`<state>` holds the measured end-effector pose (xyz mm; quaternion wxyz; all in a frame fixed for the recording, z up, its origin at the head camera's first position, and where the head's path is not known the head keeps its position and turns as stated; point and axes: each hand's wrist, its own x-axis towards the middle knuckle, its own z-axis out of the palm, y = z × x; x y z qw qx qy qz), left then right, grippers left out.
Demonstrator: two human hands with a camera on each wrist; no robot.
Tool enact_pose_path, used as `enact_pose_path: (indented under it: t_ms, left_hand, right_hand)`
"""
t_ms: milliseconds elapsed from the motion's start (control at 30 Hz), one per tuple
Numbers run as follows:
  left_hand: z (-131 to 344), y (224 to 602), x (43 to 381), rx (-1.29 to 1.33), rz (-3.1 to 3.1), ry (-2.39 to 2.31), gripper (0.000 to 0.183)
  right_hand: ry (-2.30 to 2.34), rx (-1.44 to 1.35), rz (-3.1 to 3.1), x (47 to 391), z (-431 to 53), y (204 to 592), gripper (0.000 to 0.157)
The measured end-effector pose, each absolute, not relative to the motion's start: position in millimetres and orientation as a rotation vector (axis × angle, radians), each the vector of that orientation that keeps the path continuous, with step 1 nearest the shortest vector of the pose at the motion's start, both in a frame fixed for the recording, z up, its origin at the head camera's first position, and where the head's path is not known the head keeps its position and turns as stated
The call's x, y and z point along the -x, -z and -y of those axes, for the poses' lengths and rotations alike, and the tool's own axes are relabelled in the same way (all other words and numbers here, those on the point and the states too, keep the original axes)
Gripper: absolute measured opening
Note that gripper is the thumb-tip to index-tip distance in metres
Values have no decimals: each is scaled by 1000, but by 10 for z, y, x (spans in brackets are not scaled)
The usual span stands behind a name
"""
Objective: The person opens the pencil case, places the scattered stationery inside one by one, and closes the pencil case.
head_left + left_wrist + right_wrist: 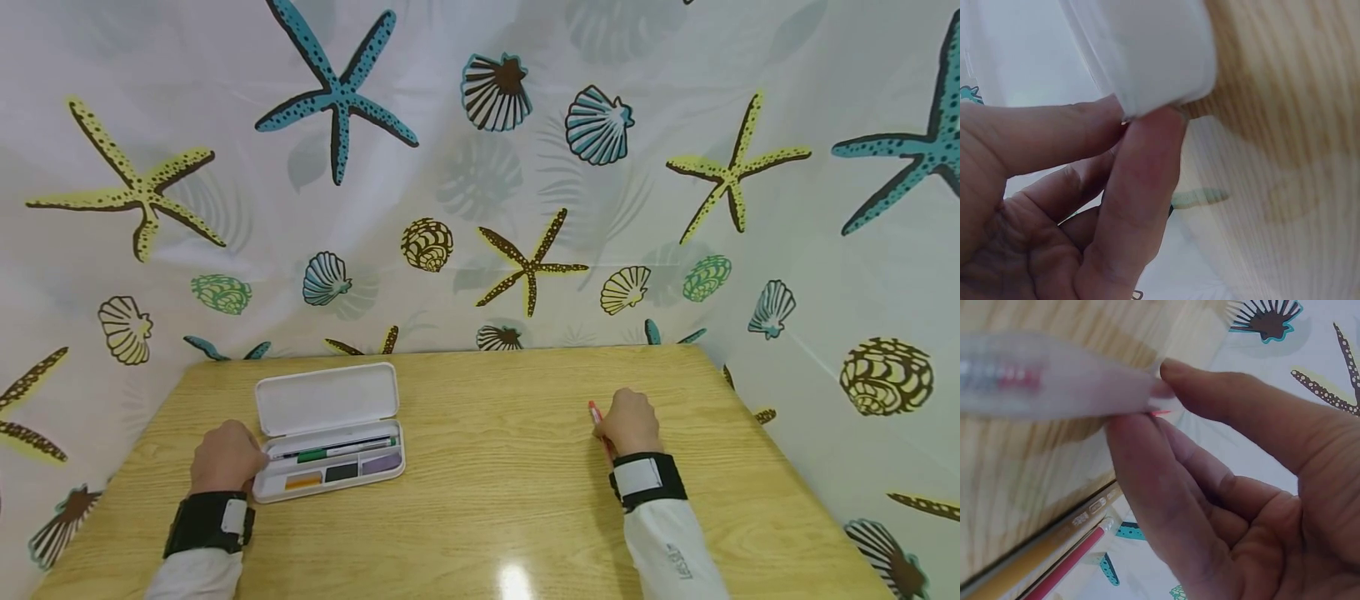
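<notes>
A white pencil case [330, 496] lies open on the left of the table, its lid folded back. My left hand [221, 458] pinches the case's left end; in the left wrist view, thumb and finger meet at the corner of the white case [1147, 56]. Slim pens, one with green parts [318, 455], and orange, black and purple blocks [381, 463] lie inside. On the right, my right hand [632, 423] pinches a pen [596, 412] with red parts. Its translucent barrel [1085, 381] narrows toward my fingertips in the right wrist view.
In the right wrist view, a yellow pencil-like stick [1035, 550] and a red one [1066, 565] lie beyond my fingers. The wooden table [480, 467] ends at a patterned cloth [450, 183] that rises behind and at both sides.
</notes>
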<state>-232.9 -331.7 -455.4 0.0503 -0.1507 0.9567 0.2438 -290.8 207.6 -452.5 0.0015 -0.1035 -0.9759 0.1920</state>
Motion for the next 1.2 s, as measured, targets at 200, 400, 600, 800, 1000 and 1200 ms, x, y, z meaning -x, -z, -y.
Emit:
enact_pose_path:
  t_ms: [200, 400, 600, 800, 1000, 1200]
  left_hand:
    - [3326, 4547, 2333, 458, -2910, -748, 15]
    - [3320, 4540, 2332, 462, -2920, -739, 15]
    - [3310, 4543, 2332, 462, -2913, -728, 15]
    - [3301, 4543, 2327, 466, -2912, -743, 14]
    - [3295, 4543, 2321, 466, -2914, -753, 14]
    - [3296, 4548, 2305, 464, -2921, -762, 13]
  right_hand:
    - [-611, 334, 3078, 2939, -2067, 4519, 32]
    - [-636, 259, 3042, 2938, -2051, 4482, 17]
    - [-696, 130, 2972, 2933, -1964, 4364, 42]
    - [-711, 37, 2930, 2937, -1824, 4184, 43]
    - [-725, -25, 2906, 2918, -1630, 4014, 47]
    - [-714, -83, 2893, 2913, -1396, 3863, 39]
